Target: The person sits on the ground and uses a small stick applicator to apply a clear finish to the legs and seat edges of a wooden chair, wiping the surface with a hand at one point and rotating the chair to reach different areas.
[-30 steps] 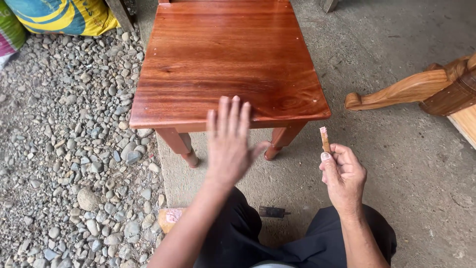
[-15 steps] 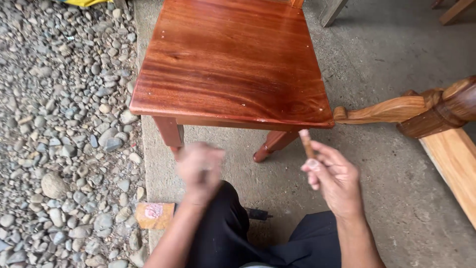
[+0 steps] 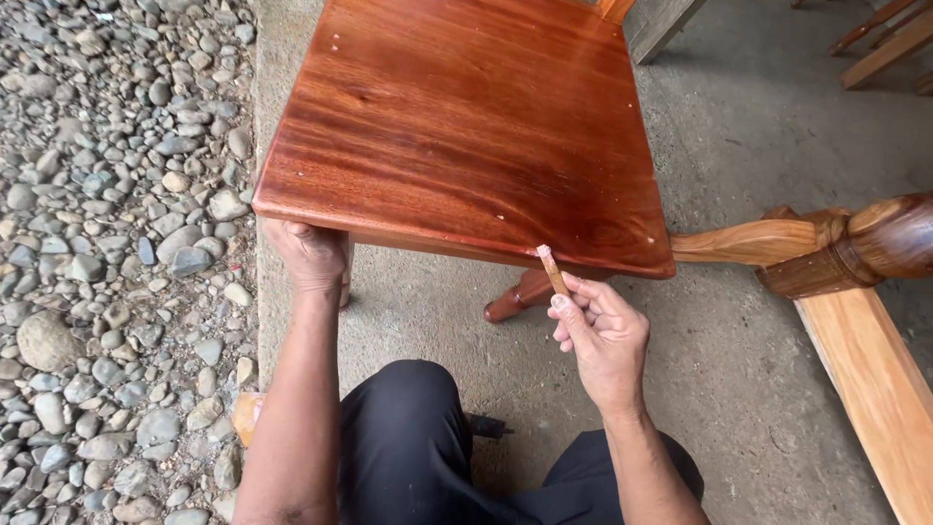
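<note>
Head view, nearest first: your knees in black trousers (image 3: 408, 437) fill the bottom edge around 6 o'clock, with a small orange scrap (image 3: 245, 413) on the ground at about 7 o'clock beside your left forearm. Just above, toward 5 o'clock, your right hand (image 3: 601, 335) hangs free of the wood, thumb and forefinger pinching the lower end of a short tan stick (image 3: 552, 269); the other fingers curl loosely into the palm. The stick tilts up and slightly left, and its tip overlaps the front edge of the seat, though you cannot tell whether it touches. At about 8 o'clock your left hand (image 3: 311, 255) reaches under the front left corner of the reddish wooden seat (image 3: 466, 126). Its fingers are hidden beneath the board, so you cannot tell how they are set. The glossy seat takes the centre up to 12 o'clock, and one turned leg (image 3: 515, 297) shows below its front edge. It stands on a concrete floor (image 3: 739, 146). Grey pebbles (image 3: 107, 243) cover the ground from 7 to 11 o'clock. At 3 o'clock lies a carved wooden piece (image 3: 826, 248), with a pale plank (image 3: 875, 379) running down toward 4 o'clock.
</note>
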